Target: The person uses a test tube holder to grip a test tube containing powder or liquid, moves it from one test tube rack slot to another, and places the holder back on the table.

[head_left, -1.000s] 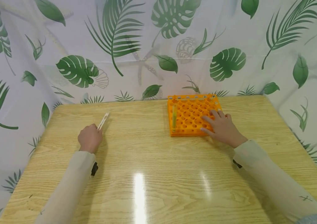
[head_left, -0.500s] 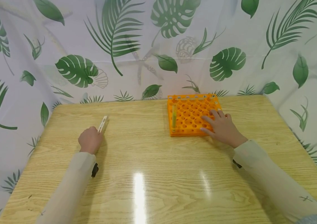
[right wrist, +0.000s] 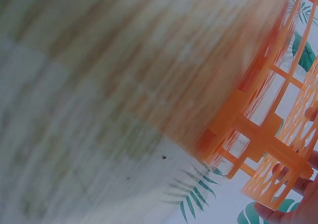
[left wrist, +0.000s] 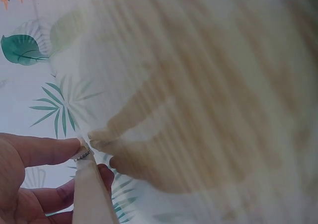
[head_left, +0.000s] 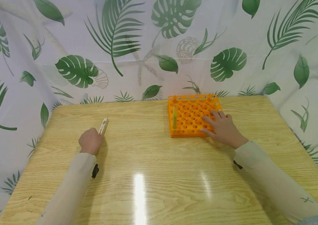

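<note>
My left hand (head_left: 91, 140) pinches a wooden test tube clamp (head_left: 103, 126) above the left part of the table. In the left wrist view, thumb and fingers press the clamp (left wrist: 90, 196) near its small metal spring; part of it is out of frame. My right hand (head_left: 225, 129) rests with spread fingers on the right side of an orange test tube rack (head_left: 193, 133). The right wrist view has its fingers (right wrist: 271, 213) touching the rack (right wrist: 258, 137) at the edge. A test tube (head_left: 174, 118) with yellowish-green contents stands at the rack's left end.
The wood-grain table (head_left: 159, 162) carries the rack near its back edge. A white leaf-print cloth (head_left: 136, 47) hangs behind and on both sides. Several holes cover the rack's top.
The clamp's far end has dipped and drawn back toward me, showing more of its broad side. My left hand shifted only slightly. My right hand and the rack stayed in place.
</note>
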The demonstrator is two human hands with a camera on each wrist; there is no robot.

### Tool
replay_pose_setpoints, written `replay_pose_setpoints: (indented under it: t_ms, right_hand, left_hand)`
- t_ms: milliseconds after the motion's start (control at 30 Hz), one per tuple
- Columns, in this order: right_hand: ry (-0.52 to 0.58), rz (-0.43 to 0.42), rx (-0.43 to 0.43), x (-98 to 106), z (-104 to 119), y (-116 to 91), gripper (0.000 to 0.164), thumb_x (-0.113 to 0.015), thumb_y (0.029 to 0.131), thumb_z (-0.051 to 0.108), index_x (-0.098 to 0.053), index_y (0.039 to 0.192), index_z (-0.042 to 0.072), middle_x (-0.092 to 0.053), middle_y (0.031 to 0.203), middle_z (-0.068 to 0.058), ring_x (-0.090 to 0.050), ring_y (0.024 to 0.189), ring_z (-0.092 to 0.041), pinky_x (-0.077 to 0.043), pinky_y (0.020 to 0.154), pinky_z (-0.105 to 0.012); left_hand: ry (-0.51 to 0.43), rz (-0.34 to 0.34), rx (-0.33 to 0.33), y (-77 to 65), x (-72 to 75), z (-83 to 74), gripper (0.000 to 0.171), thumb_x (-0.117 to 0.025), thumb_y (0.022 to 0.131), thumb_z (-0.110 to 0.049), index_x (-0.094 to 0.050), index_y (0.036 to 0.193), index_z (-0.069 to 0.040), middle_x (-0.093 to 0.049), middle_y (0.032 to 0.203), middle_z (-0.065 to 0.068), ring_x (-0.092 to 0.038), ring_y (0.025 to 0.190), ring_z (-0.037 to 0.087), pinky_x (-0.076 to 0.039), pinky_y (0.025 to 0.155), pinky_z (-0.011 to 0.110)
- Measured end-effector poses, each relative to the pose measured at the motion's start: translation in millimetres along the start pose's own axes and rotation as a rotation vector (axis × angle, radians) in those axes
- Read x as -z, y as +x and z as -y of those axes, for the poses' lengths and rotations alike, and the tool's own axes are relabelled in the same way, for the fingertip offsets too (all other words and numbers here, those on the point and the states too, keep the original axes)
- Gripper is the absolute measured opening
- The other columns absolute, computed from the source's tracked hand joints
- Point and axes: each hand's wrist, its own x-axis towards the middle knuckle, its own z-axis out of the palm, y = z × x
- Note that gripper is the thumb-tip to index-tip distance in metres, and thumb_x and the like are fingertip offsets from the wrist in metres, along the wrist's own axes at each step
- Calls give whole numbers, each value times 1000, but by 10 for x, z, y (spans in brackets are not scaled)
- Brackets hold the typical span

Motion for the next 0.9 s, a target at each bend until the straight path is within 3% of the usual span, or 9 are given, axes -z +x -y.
replay_pose_setpoints:
  t_ms: [900]
  right_hand:
    - [-2,-10,7,15,8,3,52,-60,88,47,-55,127,14,-45,126,-23,-46,106,-43,-39,79,-64]
  left_hand:
    - [6,-7,9,17,-6,-9,27,-54,87,-15,-52,62,-3,-49,53,6,-45,49,19,-37,44,31]
